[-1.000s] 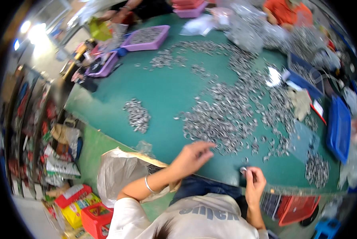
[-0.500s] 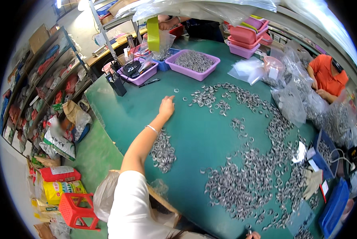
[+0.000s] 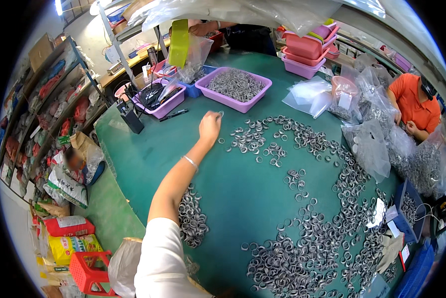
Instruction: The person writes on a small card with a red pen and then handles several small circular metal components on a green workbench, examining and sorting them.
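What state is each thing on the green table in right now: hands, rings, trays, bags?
left hand: stretched out across the table, fingers pinched on a ring
ring: lifted, at the fingertips
purple tray: full of rings
loose rings: scattered flat on the green table
pink bins: stacked
clear bags: filled with rings
right hand: out of view

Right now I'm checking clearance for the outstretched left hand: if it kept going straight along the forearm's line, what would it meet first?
Likely the purple tray of metal rings. The left hand, pinching a small ring, points up-table toward the tray's near wall, with only bare green table between. Depth is uncertain.
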A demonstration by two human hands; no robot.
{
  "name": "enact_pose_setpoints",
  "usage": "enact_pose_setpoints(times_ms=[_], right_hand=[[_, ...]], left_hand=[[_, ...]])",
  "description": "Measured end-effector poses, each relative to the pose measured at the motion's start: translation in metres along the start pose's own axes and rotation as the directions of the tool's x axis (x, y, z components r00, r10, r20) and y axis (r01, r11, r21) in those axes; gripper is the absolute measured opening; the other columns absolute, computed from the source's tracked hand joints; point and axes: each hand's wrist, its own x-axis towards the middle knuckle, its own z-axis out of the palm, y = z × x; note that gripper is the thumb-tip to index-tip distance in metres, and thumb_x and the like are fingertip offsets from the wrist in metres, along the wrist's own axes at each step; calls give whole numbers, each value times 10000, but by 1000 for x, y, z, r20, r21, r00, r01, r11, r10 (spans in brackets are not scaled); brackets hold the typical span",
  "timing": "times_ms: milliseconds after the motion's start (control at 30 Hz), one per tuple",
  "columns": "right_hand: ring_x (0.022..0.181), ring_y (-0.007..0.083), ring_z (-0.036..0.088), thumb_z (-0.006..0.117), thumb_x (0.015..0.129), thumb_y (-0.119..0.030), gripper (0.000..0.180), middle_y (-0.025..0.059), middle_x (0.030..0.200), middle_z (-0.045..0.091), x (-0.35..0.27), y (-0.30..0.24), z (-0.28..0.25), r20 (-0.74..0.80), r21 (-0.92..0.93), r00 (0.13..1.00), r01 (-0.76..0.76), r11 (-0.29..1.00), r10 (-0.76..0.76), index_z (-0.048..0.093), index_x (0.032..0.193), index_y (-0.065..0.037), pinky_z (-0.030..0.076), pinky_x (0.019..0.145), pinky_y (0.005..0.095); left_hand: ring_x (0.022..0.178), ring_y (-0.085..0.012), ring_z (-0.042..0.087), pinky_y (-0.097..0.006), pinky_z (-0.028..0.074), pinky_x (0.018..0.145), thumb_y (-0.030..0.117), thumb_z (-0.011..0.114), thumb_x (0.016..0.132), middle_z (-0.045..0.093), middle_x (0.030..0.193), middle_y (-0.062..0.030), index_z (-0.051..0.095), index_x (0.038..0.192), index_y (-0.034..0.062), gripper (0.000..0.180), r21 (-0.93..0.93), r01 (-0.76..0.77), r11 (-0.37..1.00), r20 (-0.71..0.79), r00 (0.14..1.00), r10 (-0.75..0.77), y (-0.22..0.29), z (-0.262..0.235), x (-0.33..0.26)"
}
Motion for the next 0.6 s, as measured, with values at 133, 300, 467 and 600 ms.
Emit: enact_pose_setpoints(times_ms=[133,300,467,600], right_hand=[[712,309,591,588,807,-30,63,182,818,616,11,-16,1,32,-16,999,-20,1000,21,585,858,7,484,685,363],[721,340,579,571,805,-9,72,190,834,609,-18,48,-22,425,-91,905,78,993,-32,584,876,1,475,664,381],[768,350,569,555,839,-85,139,200,909,595,-3,9,-13,213,3,977,-27,1000,26,568,943,6,458,729,425],[720,297,547,528,863,-65,90,173,822,566,29,-60,-12,115,45,971,-216,975,210,574,841,9,468,709,369]], left_hand=[[921,-378,564,-432,452,799,32,565,757,585,990,-232,623,995,-7,248,-124,-52,991,-85,996,42,23,9,70],[1046,-388,492,-416,406,902,-13,561,740,478,1160,-273,419,1233,-37,514,-347,121,930,-133,975,-177,43,45,66],[987,-262,550,-350,455,841,6,567,770,546,1087,-187,456,1197,-13,441,-564,230,793,183,971,-151,99,6,-14],[975,-136,549,-294,474,832,29,569,821,545,1088,-55,448,1218,32,414,-782,340,523,531,802,273,173,-121,-139]])
